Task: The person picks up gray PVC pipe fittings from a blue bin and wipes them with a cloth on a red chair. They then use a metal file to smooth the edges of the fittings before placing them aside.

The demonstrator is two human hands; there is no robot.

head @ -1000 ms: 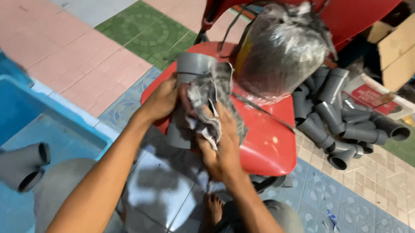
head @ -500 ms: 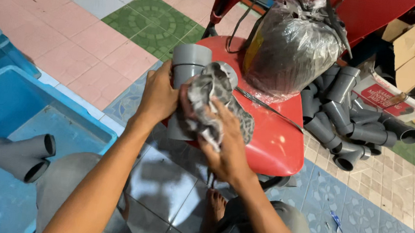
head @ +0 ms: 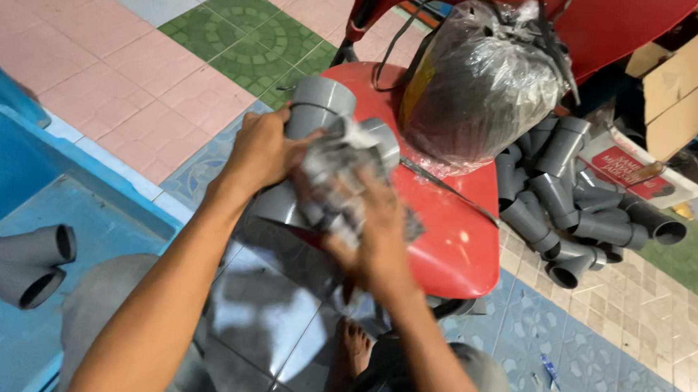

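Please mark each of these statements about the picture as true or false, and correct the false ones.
1. The left hand grips a grey pipe fitting. True.
2. The right hand is empty. False: it presses a crumpled grey wrapping against the fitting.
3. The plastic bag rests on a red chair. True.
4. The loose fittings are piled inside the blue tub. False: they lie on the floor beyond the chair; only one branched fitting is in the tub.
5. The floor is bare concrete. False: it is patterned coloured tile.
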